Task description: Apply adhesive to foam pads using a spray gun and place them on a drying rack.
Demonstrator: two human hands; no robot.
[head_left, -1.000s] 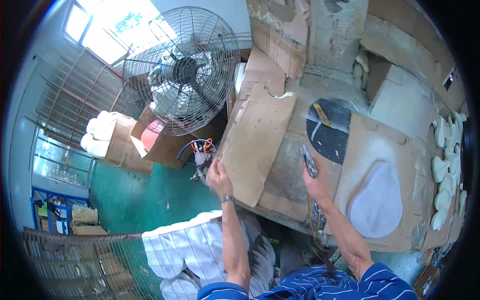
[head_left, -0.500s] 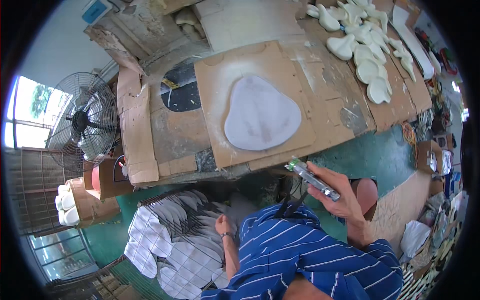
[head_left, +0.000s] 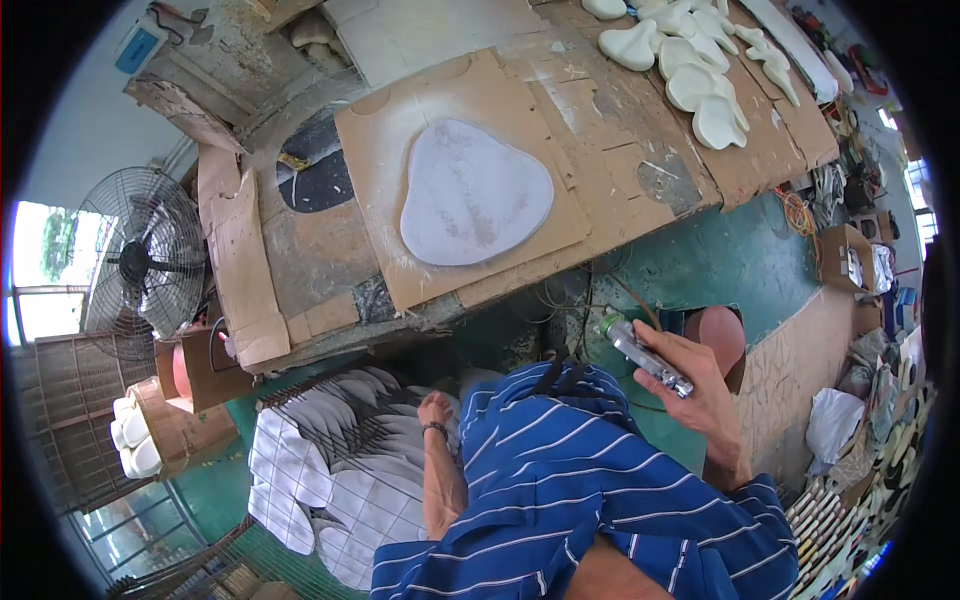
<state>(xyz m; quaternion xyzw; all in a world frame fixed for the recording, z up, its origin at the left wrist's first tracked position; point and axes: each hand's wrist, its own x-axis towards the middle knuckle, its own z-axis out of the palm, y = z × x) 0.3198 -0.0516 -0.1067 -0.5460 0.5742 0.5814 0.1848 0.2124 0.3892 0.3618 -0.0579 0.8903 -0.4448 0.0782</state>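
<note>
My right hand is closed around a silver spray gun with a green tip, held beyond the table's near edge. My left hand reaches low to the left, its fingers curled at the edge of a stack of thin, pale grey pads. What those fingers hold, if anything, is hidden. The stack lies in a dark wire rack beside my body. On the table, a rounded three-cornered grey-white pad lies flat on a cardboard sheet dusted with white. Neither hand touches that pad.
Cream-coloured moulded pieces lie at the table's far right. A caged fan stands on the left, near a cardboard box with white pieces beside it. Looped cables hang below the table edge. Boxes and bags line the right side.
The view has shifted, so the table sits higher and farther left. My left hand has moved slightly farther toward the table along the stack. My right hand still grips the spray gun.
</note>
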